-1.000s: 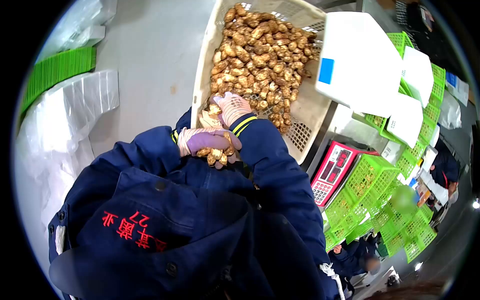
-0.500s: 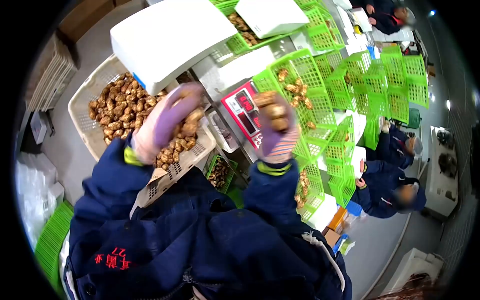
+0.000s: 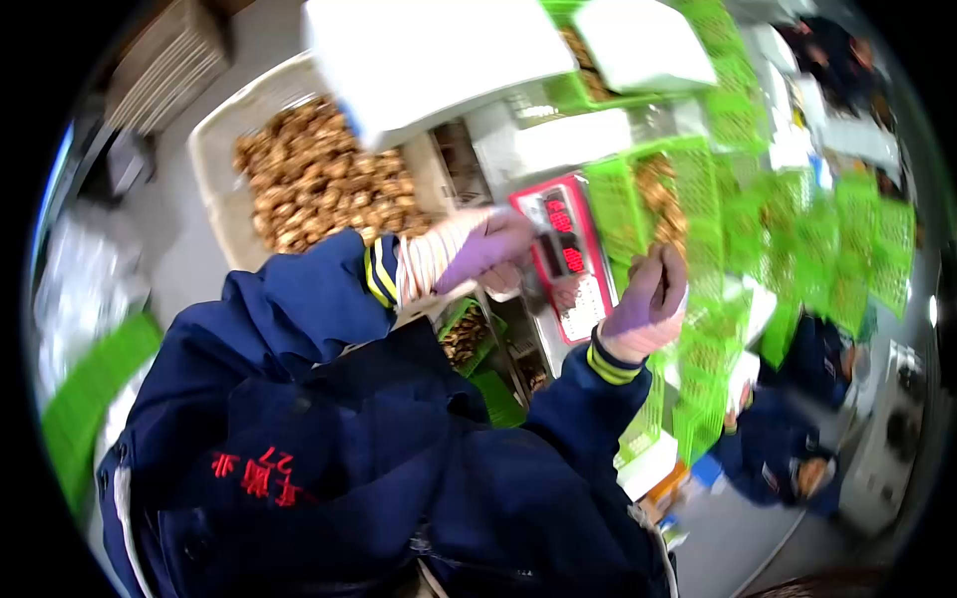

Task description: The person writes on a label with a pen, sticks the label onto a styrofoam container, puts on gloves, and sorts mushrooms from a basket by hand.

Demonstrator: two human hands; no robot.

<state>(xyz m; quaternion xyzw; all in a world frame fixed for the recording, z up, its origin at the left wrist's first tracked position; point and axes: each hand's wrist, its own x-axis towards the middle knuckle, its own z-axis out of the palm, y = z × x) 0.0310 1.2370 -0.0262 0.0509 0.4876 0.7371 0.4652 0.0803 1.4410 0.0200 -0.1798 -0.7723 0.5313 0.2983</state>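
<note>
My left hand [image 3: 478,251], in a striped glove with purple fingers, is at the near left side of a red-and-white digital scale [image 3: 588,249]. Its fingers are bunched together, and anything inside them is hidden. My right hand [image 3: 650,299], gloved likewise, is over the near end of a green basket [image 3: 610,194], right of the scale. Its fingers are loosely bent and apart, with nothing visible between them. Just beyond the fingertips lie brown lumpy pieces [image 3: 658,194], like mushrooms or tubers, in that basket. A cream crate [image 3: 224,164] full of such brown pieces [image 3: 334,179] stands left of my left hand.
White foam boxes [image 3: 439,60] stand behind the crate and scale. Several green baskets [image 3: 778,229] line the table to the right. Another green basket [image 3: 464,334] with brown pieces sits low below my left hand. Co-workers [image 3: 778,439] in dark blue are at the right.
The brown pieces seen in both hands are out of sight in them now. My left hand has moved right from the crate; my right hand is lower, beside the basket. The view has shifted and blurred.
</note>
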